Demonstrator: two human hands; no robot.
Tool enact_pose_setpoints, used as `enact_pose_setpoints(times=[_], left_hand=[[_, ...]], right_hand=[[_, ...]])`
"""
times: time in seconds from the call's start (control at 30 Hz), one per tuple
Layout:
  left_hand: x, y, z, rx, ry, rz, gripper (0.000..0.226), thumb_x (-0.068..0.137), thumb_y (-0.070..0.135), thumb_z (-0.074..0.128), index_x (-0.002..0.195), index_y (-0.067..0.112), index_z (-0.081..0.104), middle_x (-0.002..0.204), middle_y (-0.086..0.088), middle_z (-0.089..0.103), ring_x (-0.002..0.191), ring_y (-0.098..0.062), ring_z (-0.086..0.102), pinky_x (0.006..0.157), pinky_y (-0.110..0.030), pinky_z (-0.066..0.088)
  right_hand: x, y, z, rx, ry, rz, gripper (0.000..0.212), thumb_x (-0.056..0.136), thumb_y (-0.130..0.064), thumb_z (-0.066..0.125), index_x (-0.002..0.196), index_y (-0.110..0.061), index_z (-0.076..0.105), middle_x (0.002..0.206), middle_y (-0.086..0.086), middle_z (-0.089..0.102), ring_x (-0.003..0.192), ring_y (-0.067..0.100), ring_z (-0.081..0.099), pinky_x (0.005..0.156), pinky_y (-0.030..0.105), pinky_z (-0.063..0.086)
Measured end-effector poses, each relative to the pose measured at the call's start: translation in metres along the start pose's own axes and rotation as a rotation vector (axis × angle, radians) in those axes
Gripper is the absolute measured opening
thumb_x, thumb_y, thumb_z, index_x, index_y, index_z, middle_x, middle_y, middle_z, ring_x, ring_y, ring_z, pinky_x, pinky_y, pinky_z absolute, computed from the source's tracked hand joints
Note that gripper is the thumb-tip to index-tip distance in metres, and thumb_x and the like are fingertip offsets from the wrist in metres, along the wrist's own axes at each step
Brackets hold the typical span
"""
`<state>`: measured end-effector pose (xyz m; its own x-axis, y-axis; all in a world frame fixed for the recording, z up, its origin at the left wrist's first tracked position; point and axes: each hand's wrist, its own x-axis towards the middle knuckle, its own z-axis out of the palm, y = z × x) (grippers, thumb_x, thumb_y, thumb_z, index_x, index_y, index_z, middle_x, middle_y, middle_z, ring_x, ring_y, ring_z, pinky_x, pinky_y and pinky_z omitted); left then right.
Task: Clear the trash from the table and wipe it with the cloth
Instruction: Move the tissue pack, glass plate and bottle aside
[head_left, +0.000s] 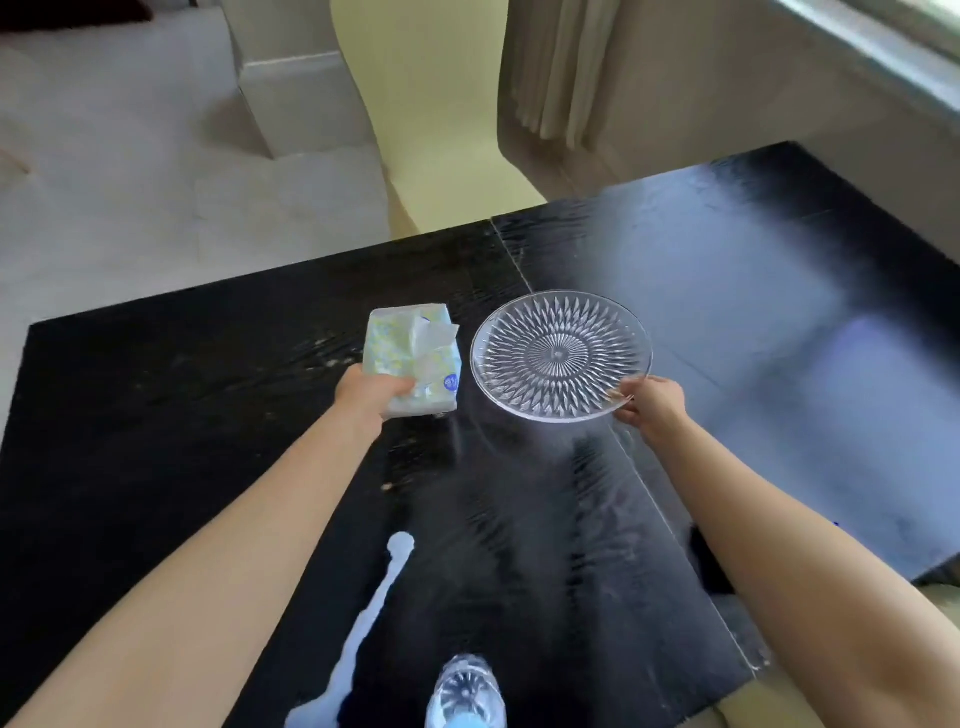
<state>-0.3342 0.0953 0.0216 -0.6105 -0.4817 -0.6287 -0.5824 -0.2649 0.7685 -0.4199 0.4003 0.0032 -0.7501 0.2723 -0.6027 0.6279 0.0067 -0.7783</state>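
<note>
1. Both of my hands are busy: two hands, two things.
2. My left hand (371, 392) has its fingers curled round the near end of one tissue pack (410, 358).
3. One white tissue sticks out of the slit in the top of the pack.
4. My right hand (652, 402) pinches the near rim of one clear glass plate (558, 356).
5. I can see the dark table right through the plate and its star pattern.
6. Pack and plate are side by side, near each other but not touching, over the middle of the one black table (156, 415).
7. One long white puddle (363, 623) lies on the table close to me, between my arms.
8. One clear bottle (465, 691) stands just beside the puddle, on its right. I cannot tell what is in it.
9. One pale yellow chair (431, 104) stands past the far edge of the table, next to one curtain (561, 67).
</note>
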Motion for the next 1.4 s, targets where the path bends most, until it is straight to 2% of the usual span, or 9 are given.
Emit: enact_pose_setpoints(times=[0.47, 0.67, 0.77, 0.9, 1.0, 1.07, 1.2, 1.3, 1.4], left_hand=[[0.004, 0.007, 0.122, -0.008, -0.112, -0.020, 0.056, 0.069, -0.006, 0.073, 0.121, 0.002, 0.054, 0.117, -0.013, 0.065, 0.104, -0.029, 0.064, 0.074, -0.034, 0.053], [0.005, -0.002, 0.140, 0.018, -0.120, -0.020, 0.056, 0.069, -0.006, 0.073, 0.121, 0.001, 0.052, 0.117, -0.014, 0.064, 0.104, -0.029, 0.064, 0.089, -0.040, 0.053], [0.003, -0.005, 0.146, 0.032, -0.145, -0.026, 0.056, 0.070, -0.005, 0.073, 0.121, 0.001, 0.053, 0.116, -0.014, 0.065, 0.103, -0.029, 0.065, 0.084, -0.038, 0.053], [-0.002, -0.009, 0.153, 0.026, -0.177, -0.025, 0.058, 0.069, -0.005, 0.074, 0.122, 0.002, 0.053, 0.117, -0.014, 0.065, 0.103, -0.029, 0.065, 0.086, -0.040, 0.054], [-0.007, -0.010, 0.159, 0.012, -0.194, -0.025, 0.057, 0.069, -0.006, 0.073, 0.122, 0.002, 0.054, 0.118, -0.014, 0.065, 0.104, -0.030, 0.065, 0.089, -0.042, 0.053], [-0.014, -0.010, 0.164, 0.014, -0.213, -0.019, 0.055, 0.070, -0.005, 0.073, 0.121, 0.003, 0.054, 0.117, -0.014, 0.065, 0.103, -0.029, 0.065, 0.088, -0.041, 0.054], [-0.032, -0.011, 0.177, -0.007, -0.279, 0.001, 0.049, 0.075, -0.006, 0.069, 0.121, 0.001, 0.054, 0.117, -0.014, 0.065, 0.101, -0.028, 0.065, 0.075, -0.033, 0.055], [-0.048, -0.012, 0.182, 0.006, -0.316, 0.017, 0.052, 0.074, -0.001, 0.073, 0.121, 0.004, 0.053, 0.114, -0.013, 0.066, 0.100, -0.027, 0.066, 0.080, -0.033, 0.055], [-0.064, -0.011, 0.179, -0.015, -0.388, 0.037, 0.048, 0.076, -0.001, 0.071, 0.120, 0.006, 0.052, 0.104, -0.009, 0.067, 0.087, -0.020, 0.066, 0.076, -0.028, 0.054]], right_hand=[[0.065, 0.011, -0.035, 0.285, 0.084, 0.147, 0.021, 0.088, 0.007, 0.048, 0.073, -0.007, 0.050, 0.072, 0.008, 0.057, 0.063, 0.017, 0.058, 0.048, 0.025, 0.054], [0.077, 0.003, -0.034, 0.345, 0.064, 0.190, 0.024, 0.091, 0.008, 0.042, 0.113, 0.007, 0.052, 0.081, 0.011, 0.058, 0.065, 0.018, 0.057, 0.055, 0.025, 0.057], [0.079, 0.001, -0.037, 0.299, 0.028, 0.204, 0.038, 0.092, 0.004, 0.044, 0.129, 0.012, 0.042, 0.104, 0.014, 0.052, 0.067, 0.015, 0.054, 0.083, 0.029, 0.055], [0.079, 0.001, -0.041, 0.246, 0.029, 0.161, 0.028, 0.086, 0.004, 0.055, 0.113, 0.011, 0.055, 0.098, 0.017, 0.060, 0.085, 0.023, 0.059, 0.093, 0.032, 0.051], [0.068, -0.007, -0.041, -0.048, 0.058, 0.039, 0.009, 0.082, -0.008, 0.055, 0.073, -0.009, 0.057, 0.066, 0.004, 0.048, 0.062, 0.017, 0.047, 0.064, 0.024, 0.045], [0.053, -0.014, -0.036, -0.254, 0.056, -0.108, 0.019, 0.084, -0.025, 0.053, 0.072, -0.010, 0.052, 0.067, 0.001, 0.049, 0.062, 0.016, 0.044, 0.059, 0.027, 0.038], [0.020, -0.014, -0.024, -0.274, -0.316, -0.133, 0.079, 0.067, -0.068, 0.052, 0.120, -0.008, 0.055, 0.116, 0.007, 0.064, 0.100, 0.017, 0.060, 0.097, 0.046, 0.049], [-0.007, -0.008, -0.024, -0.215, -0.549, -0.148, 0.045, 0.081, -0.041, 0.063, 0.109, -0.007, 0.064, 0.101, 0.010, 0.069, 0.089, 0.019, 0.065, 0.090, 0.046, 0.055], [-0.022, -0.006, -0.028, -0.070, -0.575, -0.183, 0.029, 0.080, -0.013, 0.066, 0.108, -0.004, 0.066, 0.098, 0.013, 0.070, 0.084, 0.022, 0.068, 0.081, 0.036, 0.057]])
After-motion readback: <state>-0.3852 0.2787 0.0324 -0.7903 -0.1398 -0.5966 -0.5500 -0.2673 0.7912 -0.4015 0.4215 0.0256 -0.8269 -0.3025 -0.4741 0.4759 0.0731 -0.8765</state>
